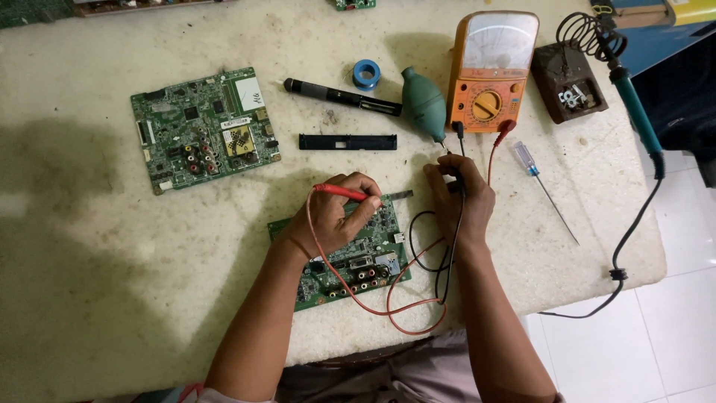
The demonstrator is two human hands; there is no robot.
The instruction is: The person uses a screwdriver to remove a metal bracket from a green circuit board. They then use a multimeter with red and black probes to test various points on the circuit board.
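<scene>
Your left hand point(328, 216) clamps red probe point(339, 192) on circuit board point(373, 257); right hand point(464, 198) clamps black probe point(456, 179) beside it. Meter point(492, 71) hooked up; 2nd board point(203, 127) untouched.

Both hands, left point(332, 216) and right point(462, 198), fingers curled in pinch grips, forearms outstretched
</scene>
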